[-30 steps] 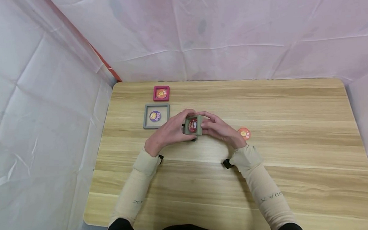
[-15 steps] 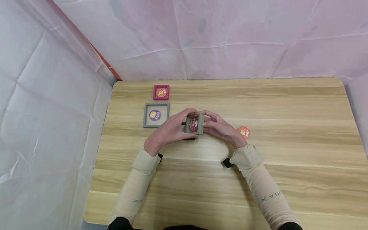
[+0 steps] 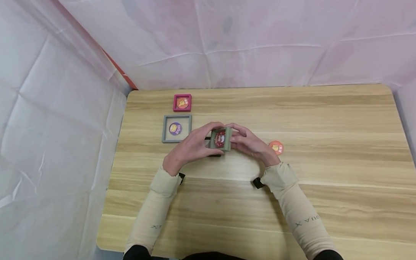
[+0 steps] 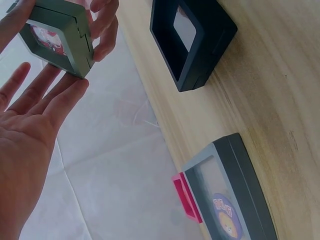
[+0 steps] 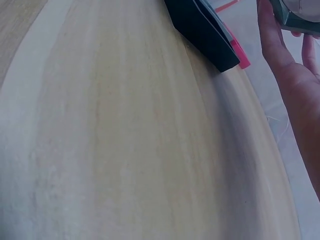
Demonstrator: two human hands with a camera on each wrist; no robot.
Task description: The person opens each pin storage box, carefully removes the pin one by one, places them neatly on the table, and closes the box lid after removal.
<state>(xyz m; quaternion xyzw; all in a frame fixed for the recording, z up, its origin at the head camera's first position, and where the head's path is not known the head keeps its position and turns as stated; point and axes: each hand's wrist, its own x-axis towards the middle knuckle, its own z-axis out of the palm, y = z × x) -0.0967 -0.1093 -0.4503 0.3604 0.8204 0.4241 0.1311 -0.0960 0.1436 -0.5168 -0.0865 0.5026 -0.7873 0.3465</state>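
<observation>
My two hands hold a small olive-green square frame with a red badge inside, just above the table's middle-left. My left hand pinches its left side, the fingertips lying straight against the lower edge. On the right side, my right hand grips it with curled fingers. A black square frame lies on the table right under the hands, mostly hidden in the head view. In the right wrist view only a corner of the green frame shows beside the right hand.
A grey frame with a purple badge lies to the left, and a pink frame with an orange badge behind it. A loose orange badge lies right of my right hand. The wooden table meets pale sheeted walls at the left and back.
Both hands keep hold of the green frame and have tilted it slightly. The items on the table have not moved.
</observation>
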